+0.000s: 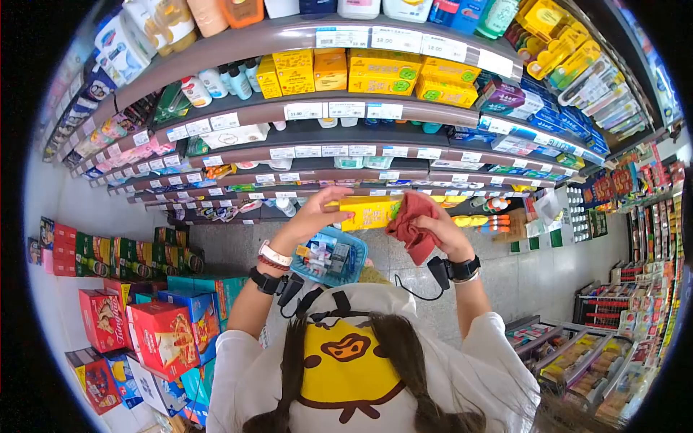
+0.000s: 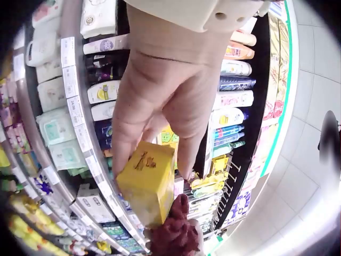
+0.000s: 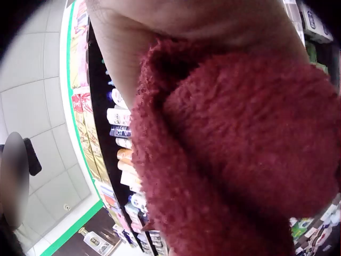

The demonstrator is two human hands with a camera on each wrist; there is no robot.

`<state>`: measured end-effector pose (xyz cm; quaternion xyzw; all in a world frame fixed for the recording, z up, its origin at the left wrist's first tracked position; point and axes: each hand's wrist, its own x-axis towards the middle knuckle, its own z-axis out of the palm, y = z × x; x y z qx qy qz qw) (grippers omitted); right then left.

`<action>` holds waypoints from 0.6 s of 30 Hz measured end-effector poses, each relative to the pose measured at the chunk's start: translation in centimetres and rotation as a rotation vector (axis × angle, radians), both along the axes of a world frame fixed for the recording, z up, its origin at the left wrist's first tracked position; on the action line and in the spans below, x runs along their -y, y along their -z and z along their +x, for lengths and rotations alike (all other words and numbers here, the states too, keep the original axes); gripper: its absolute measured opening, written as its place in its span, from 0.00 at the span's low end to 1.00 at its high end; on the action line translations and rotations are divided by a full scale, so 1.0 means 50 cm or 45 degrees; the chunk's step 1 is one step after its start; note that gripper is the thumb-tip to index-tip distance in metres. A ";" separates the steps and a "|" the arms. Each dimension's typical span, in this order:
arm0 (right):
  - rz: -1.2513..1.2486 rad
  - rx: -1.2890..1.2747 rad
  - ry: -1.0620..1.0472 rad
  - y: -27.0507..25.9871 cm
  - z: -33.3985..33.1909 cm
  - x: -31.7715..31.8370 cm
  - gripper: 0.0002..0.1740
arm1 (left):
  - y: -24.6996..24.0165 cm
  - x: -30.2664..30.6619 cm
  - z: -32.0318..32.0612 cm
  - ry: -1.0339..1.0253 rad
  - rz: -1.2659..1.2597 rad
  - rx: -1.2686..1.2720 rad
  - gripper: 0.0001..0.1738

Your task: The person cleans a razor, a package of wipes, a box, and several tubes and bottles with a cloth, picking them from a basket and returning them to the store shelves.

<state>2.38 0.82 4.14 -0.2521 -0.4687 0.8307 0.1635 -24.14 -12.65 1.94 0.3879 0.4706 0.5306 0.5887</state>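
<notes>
A yellow box is held up in front of the shelves, its left end in the left hand. In the left wrist view the thumb and fingers of the left hand grip the box on two sides. The right hand holds a crumpled dark red cloth against the box's right end. That cloth fills much of the right wrist view, below the right hand, and hides its fingers there.
Shelves of bottles and boxes curve across the front. A blue basket with small packages stands below the hands. Stacked red boxes are at left, and a low display case is at lower right.
</notes>
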 end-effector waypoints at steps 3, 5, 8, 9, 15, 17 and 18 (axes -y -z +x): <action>0.179 -0.018 0.141 -0.016 0.014 -0.026 0.36 | -0.001 -0.054 0.032 -0.222 0.124 0.090 0.23; 0.463 0.095 0.302 -0.014 0.019 -0.058 0.35 | -0.029 -0.093 0.057 -0.347 0.158 0.058 0.21; 0.545 0.096 0.484 -0.044 0.026 -0.097 0.27 | -0.080 -0.163 0.100 -0.473 0.291 -0.132 0.26; 0.615 0.122 0.521 -0.059 0.028 -0.112 0.28 | -0.089 -0.193 0.110 -0.506 0.332 -0.206 0.27; 1.014 0.082 0.718 -0.062 0.044 -0.278 0.31 | -0.110 -0.376 0.153 -0.714 0.662 -0.403 0.33; 0.975 0.019 0.720 -0.100 0.030 -0.299 0.33 | -0.127 -0.418 0.168 -0.833 0.700 -0.482 0.30; 1.033 0.002 0.796 -0.113 0.022 -0.308 0.34 | -0.134 -0.438 0.176 -0.874 0.701 -0.452 0.29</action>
